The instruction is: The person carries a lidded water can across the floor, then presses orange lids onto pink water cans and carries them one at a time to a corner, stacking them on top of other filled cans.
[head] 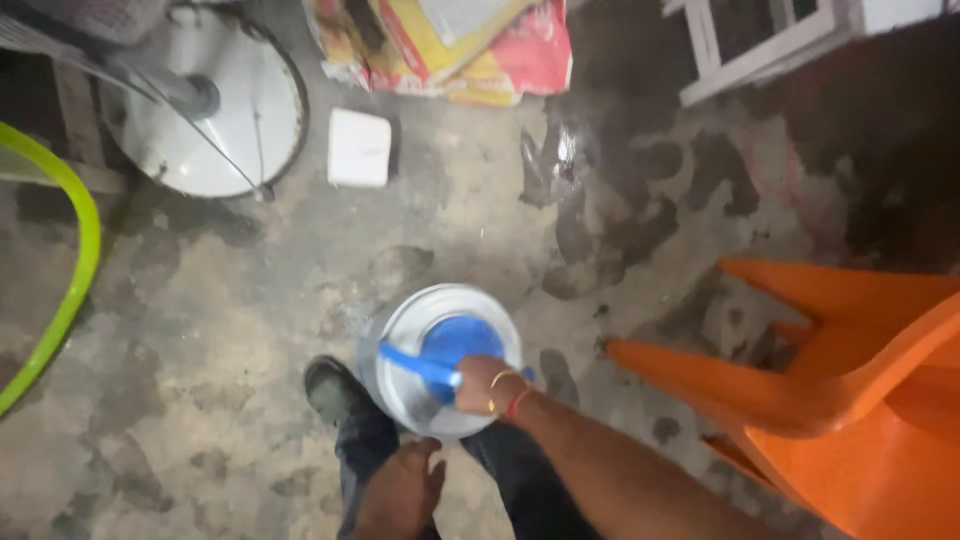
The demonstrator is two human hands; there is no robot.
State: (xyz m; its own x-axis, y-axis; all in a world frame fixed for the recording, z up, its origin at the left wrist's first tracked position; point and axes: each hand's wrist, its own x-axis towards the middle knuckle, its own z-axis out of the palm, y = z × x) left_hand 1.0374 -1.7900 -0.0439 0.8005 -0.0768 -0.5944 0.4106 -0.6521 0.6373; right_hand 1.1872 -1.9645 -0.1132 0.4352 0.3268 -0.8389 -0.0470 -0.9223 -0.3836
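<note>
While carried low above the wet concrete floor (250,300), large clear water jug with blue cap and handle (440,355): lifted, not set down. Right hand (485,385) clamped on handle; left hand (400,490) loose, empty (resting near thigh).

crumpled yellow and red sack (450,50) slumped at the top of the floor, small white square box (359,147) just below it, near the fan base

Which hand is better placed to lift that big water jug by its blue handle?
Right. The right hand already grips the blue handle on the water jug; the left hand rests low by the leg, away from it.
</note>
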